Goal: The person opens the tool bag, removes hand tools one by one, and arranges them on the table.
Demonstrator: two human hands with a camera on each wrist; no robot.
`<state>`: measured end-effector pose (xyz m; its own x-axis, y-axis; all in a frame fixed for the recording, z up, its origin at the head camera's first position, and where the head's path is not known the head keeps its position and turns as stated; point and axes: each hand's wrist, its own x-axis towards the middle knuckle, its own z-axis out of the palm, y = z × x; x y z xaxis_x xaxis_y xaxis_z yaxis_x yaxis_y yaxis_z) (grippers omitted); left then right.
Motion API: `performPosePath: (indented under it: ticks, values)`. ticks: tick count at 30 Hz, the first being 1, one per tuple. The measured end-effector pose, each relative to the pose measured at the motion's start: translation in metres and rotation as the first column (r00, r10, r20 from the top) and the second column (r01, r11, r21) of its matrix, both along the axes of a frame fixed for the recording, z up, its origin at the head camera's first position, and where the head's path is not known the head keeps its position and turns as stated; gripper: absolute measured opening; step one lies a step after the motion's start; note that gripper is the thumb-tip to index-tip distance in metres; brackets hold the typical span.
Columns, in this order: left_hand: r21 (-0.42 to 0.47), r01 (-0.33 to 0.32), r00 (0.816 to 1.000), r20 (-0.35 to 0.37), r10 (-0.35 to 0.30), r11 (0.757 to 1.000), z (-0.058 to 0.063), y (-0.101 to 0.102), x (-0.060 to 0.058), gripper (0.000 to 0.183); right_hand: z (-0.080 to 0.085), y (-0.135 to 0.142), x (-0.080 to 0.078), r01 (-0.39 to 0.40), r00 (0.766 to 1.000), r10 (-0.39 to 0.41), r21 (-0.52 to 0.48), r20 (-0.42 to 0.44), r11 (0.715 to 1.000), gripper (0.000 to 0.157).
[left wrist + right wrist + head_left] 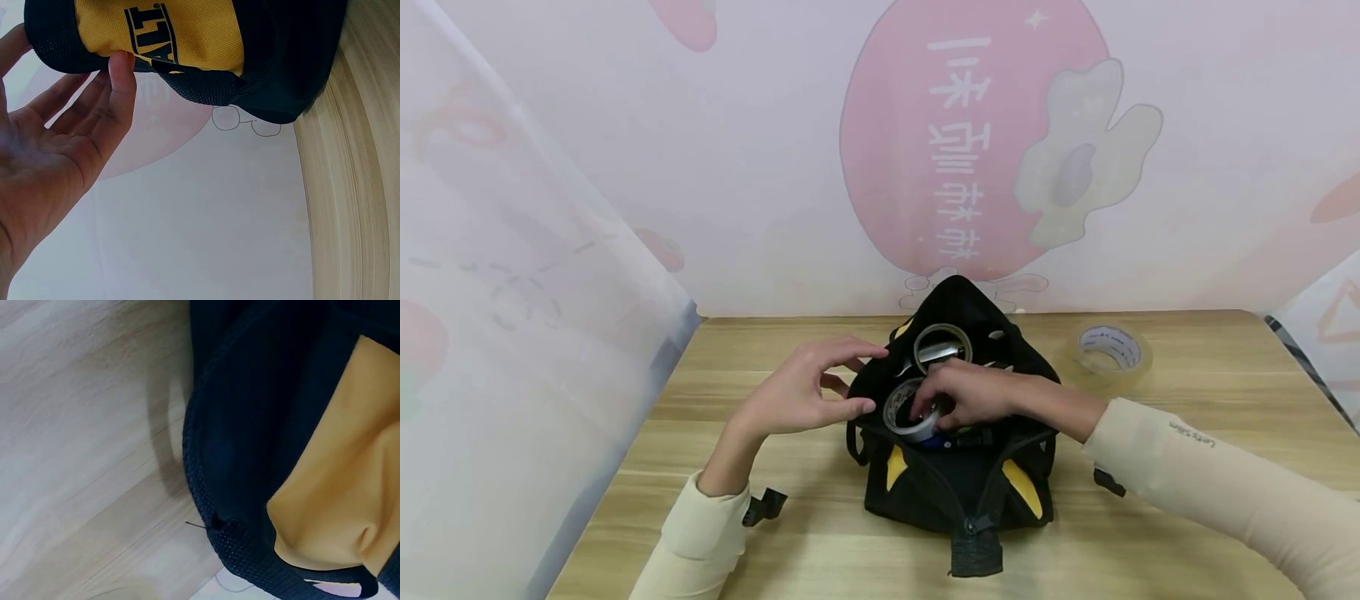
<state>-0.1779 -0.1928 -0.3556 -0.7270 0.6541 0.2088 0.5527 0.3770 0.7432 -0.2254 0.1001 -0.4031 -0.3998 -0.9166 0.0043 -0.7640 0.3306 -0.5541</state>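
A black and yellow tool bag (925,492) stands unzipped on the table, its mouth spread wide. My left hand (801,387) is at the bag's left rim, thumb and index finger extended and touching it; in the left wrist view that hand (69,131) lies against the yellow side panel (194,37). Inside the bag, my right hand (973,392) pinches the wall of a roll of tape (895,417), fingers in the ring and thumb outside. Another tape roll (919,357) sits behind it. The right wrist view shows the bag's side (250,425), without the hand.
A clear tape roll (1142,358) lies on the wooden table (1150,533), right of the bag. Metal and dark items are partly visible inside the bag. A zipper end (976,554) hangs at the front. Printed curtains (760,167) enclose the back and sides.
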Motion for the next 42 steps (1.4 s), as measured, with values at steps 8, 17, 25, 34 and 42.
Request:
performPosePath:
  ticks: [8,17,25,34,42]
  values:
    - [0.001,-0.011,1.000,0.019,0.011,1.000,-0.001,0.000,0.002,0.058,0.011,0.005,0.006,0.029,0.999,-0.029,0.011,0.020,1.000,0.024]
    - [-0.006,-0.012,1.000,0.014,0.012,1.000,-0.002,0.000,0.002,0.058,0.044,0.019,0.016,0.068,0.998,-0.066,-0.068,0.025,0.995,0.023]
    - [0.007,-0.007,1.000,0.015,0.007,1.000,-0.002,0.001,0.001,0.058,0.077,0.047,0.021,0.118,0.991,-0.127,-0.158,-0.046,0.980,0.024]
    - [-0.009,-0.021,1.000,0.010,0.021,1.000,-0.001,0.000,-0.001,0.059,0.103,0.084,0.034,0.195,0.965,-0.237,-0.303,-0.109,0.933,0.033]
    - [-0.003,-0.019,1.000,0.004,0.019,1.000,0.000,0.000,0.000,0.058,0.104,0.115,0.045,0.153,0.953,-0.258,-0.480,-0.160,0.864,0.048]
